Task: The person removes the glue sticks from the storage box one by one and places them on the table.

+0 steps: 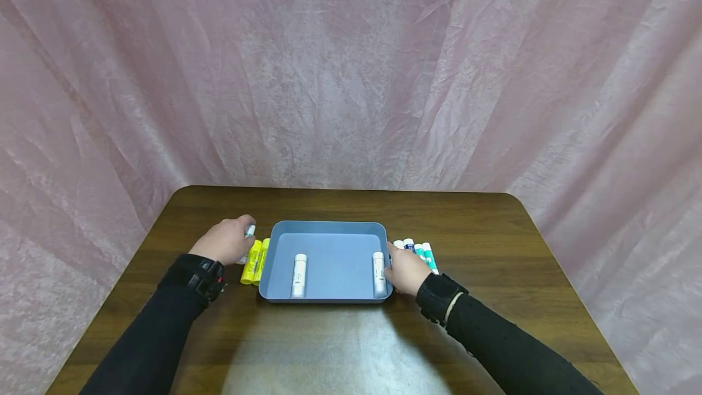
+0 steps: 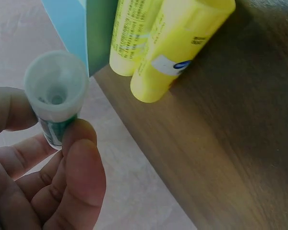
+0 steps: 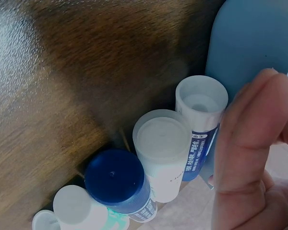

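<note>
Left hand, in the head view, pinches a white-and-green cylindrical plastic tube at the 10 o'clock side of a shallow blue rectangular plastic tray. At the tray's 3 o'clock wall is the right hand — whether its fingers grip anything I cannot tell. Inside the tray lie a white cylindrical tube toward 7 o'clock and a second white cylindrical tube toward 4 o'clock, near the wall. A bump from the right hand could jolt the tray and set both rolling. Beneath is a brown wood-grain table; a pink fabric curtain hangs at 12 o'clock.

From the left wrist, the pinched tube shows its hollow pale end; a fingertip hold might let it twist or slip. Two yellow cylindrical tubes lie at its 2 o'clock, beside the tray wall — a low path across could knock them.

From the right wrist, fingers are close beside a white tube with a blue label. A translucent-ended white tube, a blue-capped tube and a white-capped teal tube follow toward 8 o'clock, packed tightly enough that grasping one could disturb its neighbour.
</note>
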`<state>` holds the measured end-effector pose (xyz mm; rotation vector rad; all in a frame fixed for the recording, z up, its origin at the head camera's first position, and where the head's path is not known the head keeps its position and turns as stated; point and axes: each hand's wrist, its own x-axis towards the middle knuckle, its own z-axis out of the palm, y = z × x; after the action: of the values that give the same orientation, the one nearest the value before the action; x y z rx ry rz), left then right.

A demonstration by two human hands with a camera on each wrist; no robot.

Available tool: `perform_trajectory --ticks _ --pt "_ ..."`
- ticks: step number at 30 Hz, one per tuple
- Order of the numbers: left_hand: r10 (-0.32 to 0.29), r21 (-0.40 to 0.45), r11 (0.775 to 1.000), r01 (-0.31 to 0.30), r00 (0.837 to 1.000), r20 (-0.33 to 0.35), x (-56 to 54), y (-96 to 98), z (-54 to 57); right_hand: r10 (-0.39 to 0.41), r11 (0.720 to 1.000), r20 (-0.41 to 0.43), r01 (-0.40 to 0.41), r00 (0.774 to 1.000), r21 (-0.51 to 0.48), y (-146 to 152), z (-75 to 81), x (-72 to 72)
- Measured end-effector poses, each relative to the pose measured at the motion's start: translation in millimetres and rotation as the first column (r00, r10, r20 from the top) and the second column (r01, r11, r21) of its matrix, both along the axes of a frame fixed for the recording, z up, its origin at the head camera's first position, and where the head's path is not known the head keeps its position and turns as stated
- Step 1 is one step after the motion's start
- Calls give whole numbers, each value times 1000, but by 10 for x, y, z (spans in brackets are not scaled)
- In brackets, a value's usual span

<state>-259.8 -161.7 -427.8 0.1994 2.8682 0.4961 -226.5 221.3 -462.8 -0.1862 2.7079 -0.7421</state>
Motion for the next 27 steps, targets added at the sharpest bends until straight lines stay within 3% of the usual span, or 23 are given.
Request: perform_trajectory --ticks 14,27 --pt "43 -10 999 -43 998 45 -37 -85 -105 4 1000 0 -4 1000 -10 10 -24 -8" --pt "87 -18 996 -85 987 137 -70 -139 -209 6 1000 -3 -6 1000 -18 17 -11 -17"
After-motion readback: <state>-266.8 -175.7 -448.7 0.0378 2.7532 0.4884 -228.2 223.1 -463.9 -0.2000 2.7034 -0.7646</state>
